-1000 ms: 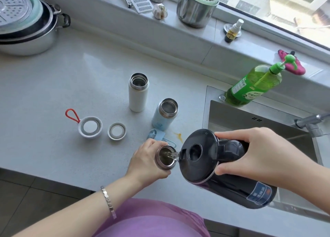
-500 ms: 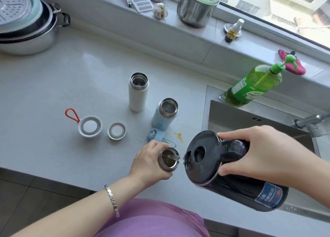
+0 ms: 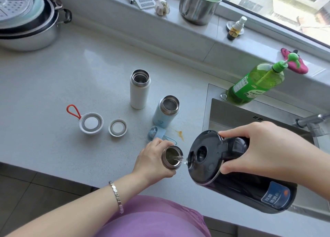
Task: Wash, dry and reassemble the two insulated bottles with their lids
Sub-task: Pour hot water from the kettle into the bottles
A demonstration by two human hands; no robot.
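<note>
My left hand (image 3: 153, 159) grips a small steel bottle (image 3: 171, 156) near the counter's front edge. Its mouth is open with greenish liquid inside. My right hand (image 3: 264, 147) holds a black kettle (image 3: 232, 172) by its handle, tilted left, and water runs from the spout into that bottle. A white bottle (image 3: 139, 90) and a light blue bottle (image 3: 165, 112) stand open on the counter behind. Left of them lie a white lid with a red loop (image 3: 91, 123) and a white ring-shaped lid part (image 3: 117, 128). A light blue lid (image 3: 157, 132) lies beside the blue bottle.
A steel sink (image 3: 250, 119) with a tap (image 3: 312, 122) lies at the right, with a green soap bottle (image 3: 255, 84) at its back edge. Stacked pots (image 3: 26, 22) fill the back left. The sill holds a steel mug (image 3: 198, 6) and a small spray bottle (image 3: 235, 28). A yellow-brown spill (image 3: 180, 134) marks the counter.
The kettle and my right hand have shifted slightly right and tipped further. My left hand and its bottle have stayed almost in place while water keeps pouring.
</note>
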